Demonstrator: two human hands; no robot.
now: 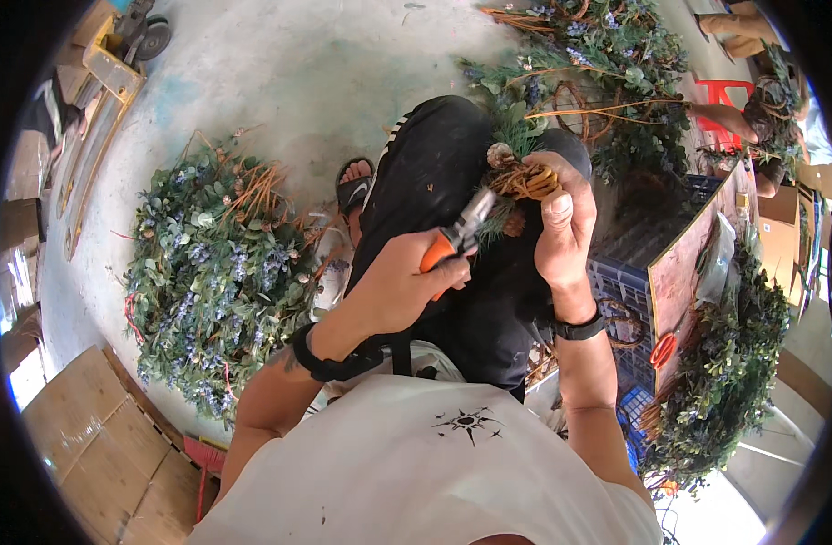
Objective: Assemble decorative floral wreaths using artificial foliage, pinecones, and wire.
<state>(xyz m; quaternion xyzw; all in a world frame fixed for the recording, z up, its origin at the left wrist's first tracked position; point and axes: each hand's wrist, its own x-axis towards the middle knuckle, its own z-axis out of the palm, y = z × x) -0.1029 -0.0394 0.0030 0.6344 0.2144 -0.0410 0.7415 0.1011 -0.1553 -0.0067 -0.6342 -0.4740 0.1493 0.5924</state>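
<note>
My left hand (398,283) is closed around a pair of pliers (475,216) with orange handles. Their metal jaws point up toward a greenery spray (518,136) with pine needles and pinecones (500,155). At the base of that spray is a loop of brown twisted vine (530,183), which my right hand (566,234) pinches between thumb and fingers over my right knee. The jaws are close to the vine; whether they touch it I cannot tell. Part of the spray is hidden behind the pliers and my fingers.
A heap of greenery with blue flowers (212,272) lies on the floor at left, another (616,86) at upper right. Beside my right arm stand a dark blue crate (620,313) and a board (698,259). A person works near a red stool (727,91). Flattened cardboard (107,436) lies lower left.
</note>
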